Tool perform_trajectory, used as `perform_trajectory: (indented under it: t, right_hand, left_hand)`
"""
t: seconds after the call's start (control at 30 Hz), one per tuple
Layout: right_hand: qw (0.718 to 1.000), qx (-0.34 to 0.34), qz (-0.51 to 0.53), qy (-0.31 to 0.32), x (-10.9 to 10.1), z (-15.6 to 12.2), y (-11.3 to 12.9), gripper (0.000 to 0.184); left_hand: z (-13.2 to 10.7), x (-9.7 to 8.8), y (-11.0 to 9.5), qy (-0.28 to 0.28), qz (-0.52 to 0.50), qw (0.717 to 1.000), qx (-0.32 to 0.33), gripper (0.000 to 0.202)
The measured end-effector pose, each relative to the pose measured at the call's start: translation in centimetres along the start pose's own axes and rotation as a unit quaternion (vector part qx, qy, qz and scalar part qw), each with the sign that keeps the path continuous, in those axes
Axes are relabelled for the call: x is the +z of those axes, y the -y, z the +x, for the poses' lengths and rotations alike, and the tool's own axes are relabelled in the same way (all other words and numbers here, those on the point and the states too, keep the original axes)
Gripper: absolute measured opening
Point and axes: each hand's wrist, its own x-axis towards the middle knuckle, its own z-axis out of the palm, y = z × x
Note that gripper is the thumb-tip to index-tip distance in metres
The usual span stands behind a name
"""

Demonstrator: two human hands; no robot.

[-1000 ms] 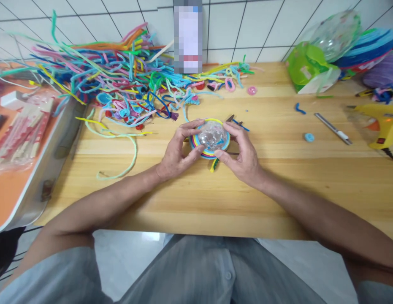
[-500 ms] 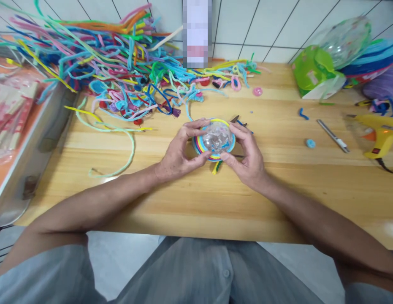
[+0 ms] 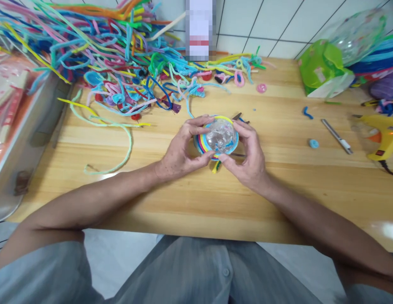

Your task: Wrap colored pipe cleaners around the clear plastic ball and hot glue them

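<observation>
A clear plastic dome (image 3: 220, 136) ringed with coiled pipe cleaners in blue, yellow and pink sits on the wooden table (image 3: 196, 198). My left hand (image 3: 180, 152) grips its left side, thumb below and fingers over the top edge. On the other side my right hand (image 3: 248, 157) holds it, fingers curled round the rim. A short yellow and green pipe cleaner end (image 3: 215, 166) sticks out below the dome, between my thumbs. Dark scissor handles (image 3: 239, 117) show just behind it.
A big heap of coloured pipe cleaners (image 3: 120, 63) fills the back left. A long mint strand (image 3: 117, 139) loops toward me. A yellow glue gun (image 3: 381, 135), a craft knife (image 3: 337, 136), a green bag (image 3: 323, 71) and small blue pieces lie at right. A tray (image 3: 12, 126) stands at left.
Both hands have stayed on the dome, with the fingers closing a little tighter round its rim. The view has shifted slightly; the dome itself has barely moved.
</observation>
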Motion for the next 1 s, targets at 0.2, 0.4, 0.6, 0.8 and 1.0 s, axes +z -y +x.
perform_trajectory:
  t: [0.2,0.4,0.6,0.8,1.0]
  right_hand:
    - [1.000,-0.004,-0.005,0.005,-0.10,0.10,0.05,0.085]
    - [1.000,-0.009,-0.002,-0.003,-0.04,0.03,0.09,0.079]
    - [1.000,-0.003,-0.001,-0.002,-0.01,-0.03,0.04,0.082]
    - [1.000,0.008,-0.006,0.015,-0.26,0.21,0.58,0.084]
    - [1.000,0.004,-0.027,0.004,-0.08,-0.05,0.93,0.082]
  left_hand:
    - [0.16,0.10,-0.03,-0.005,-0.025,1.000,0.005,0.061]
    - [0.01,-0.01,0.03,0.005,-0.016,1.000,-0.013,0.062]
    - [0.02,0.03,-0.08,-0.002,-0.015,1.000,-0.007,0.054]
    - [-0.05,0.18,0.21,-0.004,-0.010,1.000,0.008,0.057]
    - [0.03,0.33,0.09,-0.002,-0.019,1.000,0.025,0.059]
